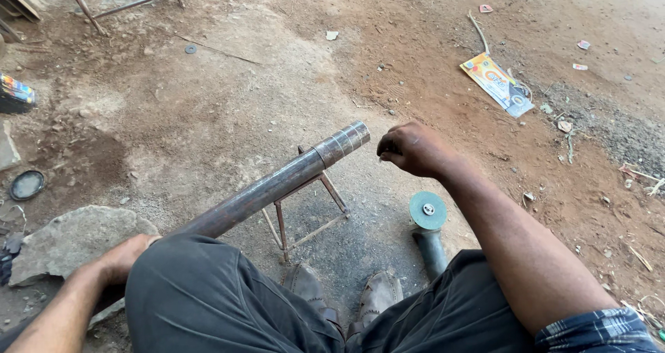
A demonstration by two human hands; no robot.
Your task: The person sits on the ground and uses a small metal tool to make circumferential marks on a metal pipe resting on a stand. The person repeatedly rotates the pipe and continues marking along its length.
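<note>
Right now the steel pipe [270, 187] lies tilted on a small metal stand [305, 207]; left hand [125, 256] rests near its low end, fingers hidden, can't tell. Right hand [415, 148] hovers, fingers curled together w/ nothing visible. Risk: pipe rolls off onto grinder [428, 221].

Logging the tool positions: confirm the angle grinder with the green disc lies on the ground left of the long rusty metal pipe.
Not quite: the head view shows the angle grinder with the green disc on the ground right of the long rusty metal pipe, below the right hand.
</note>
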